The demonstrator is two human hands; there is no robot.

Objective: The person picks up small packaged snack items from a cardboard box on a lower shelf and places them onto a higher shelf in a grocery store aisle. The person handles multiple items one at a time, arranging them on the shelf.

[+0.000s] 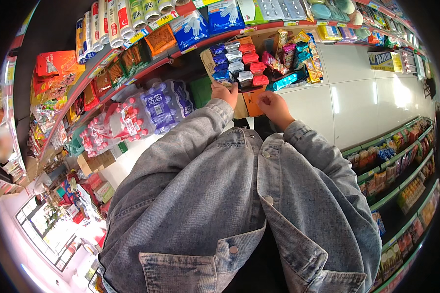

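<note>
Wrapped snack bars stand in rows before me: blue packets (220,58) at the left, silver packets (235,67) in the middle and red packets (250,58) at the right. My left hand (225,92) is at the near end of the blue row, its fingers around a small blue and gold packet (223,76). To the right, my right hand (273,106) is just below the rows, fingers curled, with nothing plainly seen in it. A teal packet (288,80) lies beyond it, near a mixed heap of gold, pink and teal packets (289,55).
Shrink-wrapped bottles (157,108) stand at the left, under shelves with bagged snacks (117,71). Packs of disposable gloves (225,16) and rolls (119,18) fill the shelf above. A cardboard box (95,161) is at the lower left. Stocked racks (388,172) run along the right.
</note>
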